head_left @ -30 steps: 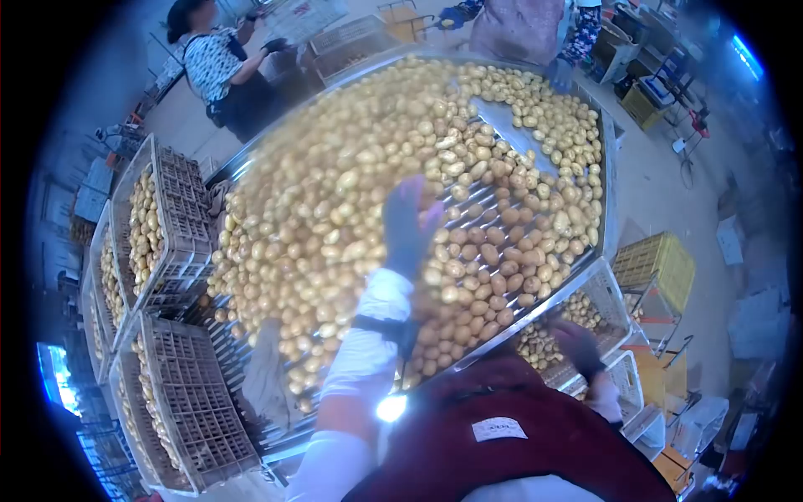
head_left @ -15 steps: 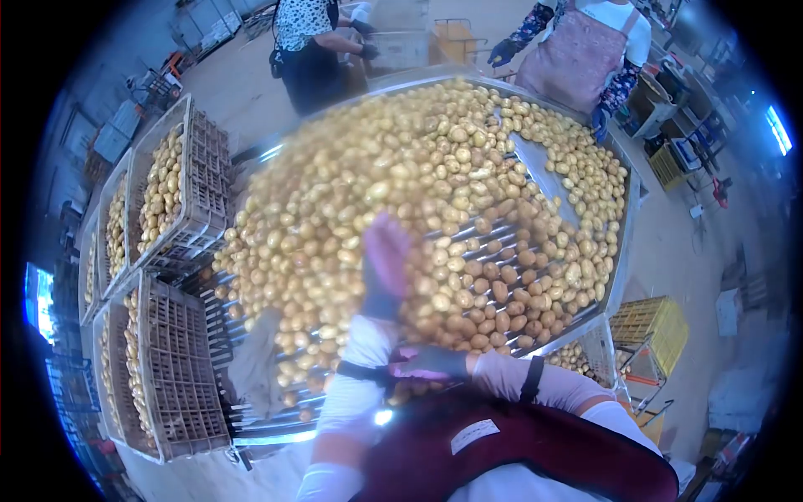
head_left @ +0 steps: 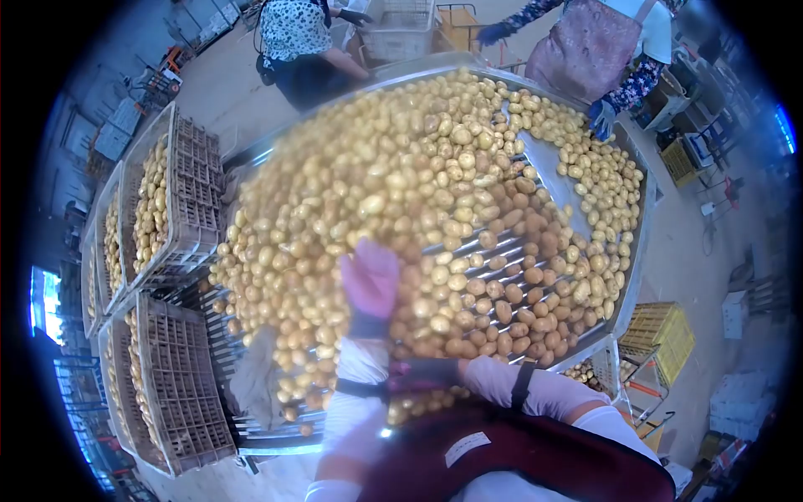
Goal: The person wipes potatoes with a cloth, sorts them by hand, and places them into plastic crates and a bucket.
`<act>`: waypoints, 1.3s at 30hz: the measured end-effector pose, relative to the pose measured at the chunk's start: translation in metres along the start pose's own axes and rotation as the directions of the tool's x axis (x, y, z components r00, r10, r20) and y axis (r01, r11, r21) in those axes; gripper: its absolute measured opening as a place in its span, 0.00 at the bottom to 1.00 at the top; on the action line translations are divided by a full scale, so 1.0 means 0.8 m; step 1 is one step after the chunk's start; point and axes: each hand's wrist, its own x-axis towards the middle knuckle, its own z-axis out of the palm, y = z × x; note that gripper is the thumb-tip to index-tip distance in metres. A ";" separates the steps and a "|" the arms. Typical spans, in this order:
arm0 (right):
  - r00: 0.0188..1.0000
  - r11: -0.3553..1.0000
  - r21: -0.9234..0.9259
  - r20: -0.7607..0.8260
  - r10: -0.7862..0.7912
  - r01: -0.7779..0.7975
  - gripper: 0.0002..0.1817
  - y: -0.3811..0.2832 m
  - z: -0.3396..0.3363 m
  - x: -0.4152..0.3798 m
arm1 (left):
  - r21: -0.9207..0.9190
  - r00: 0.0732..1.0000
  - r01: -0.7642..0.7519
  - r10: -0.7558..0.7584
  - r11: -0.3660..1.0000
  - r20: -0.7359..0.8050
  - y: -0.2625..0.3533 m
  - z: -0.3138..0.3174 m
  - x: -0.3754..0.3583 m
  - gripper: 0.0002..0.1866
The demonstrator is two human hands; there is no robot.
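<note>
Many yellow-brown potatoes [head_left: 335, 192] cover a metal roller sorting table [head_left: 493, 255] in front of me. My left hand [head_left: 370, 276], in a pink and grey glove, is raised over the potatoes with its fingers curled in; any object inside is hidden. White sleeve covers my left forearm, with a dark band [head_left: 360, 386] around it. My right hand [head_left: 422, 375], gloved in pink and dark grey, lies against that forearm, its fingers closed at the band. Blur hides part of its fingertips.
Plastic crates [head_left: 188, 381] filled with potatoes stand along the left side. A grey cloth [head_left: 255, 381] lies at the table's near left. Across the table are two people; one's blue glove [head_left: 600, 119] rests by the far right rim. A yellow crate [head_left: 661, 335] stands at the right.
My left hand has gone from stretched upward to curled, a little lower and to the left. My right hand stays at the left forearm. The far-right co-worker's raised hand has shifted left and up.
</note>
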 end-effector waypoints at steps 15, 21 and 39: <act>0.489 0.310 -0.809 -0.558 -0.670 -0.499 0.15 -0.068 -0.319 0.097 | 0.382 0.982 -0.188 -0.173 -0.905 0.074 -0.055 0.012 0.072 0.11; 0.529 0.472 -0.714 -0.700 -0.480 -0.518 0.15 0.007 -0.301 0.027 | 0.657 0.992 -0.120 -0.110 -0.744 0.057 -0.052 -0.022 0.071 0.21; 0.257 0.645 -0.383 -0.923 -0.285 -0.661 0.28 -0.069 -0.427 -0.222 | 0.534 0.937 -0.293 -0.128 -0.793 0.324 -0.069 -0.034 -0.090 0.23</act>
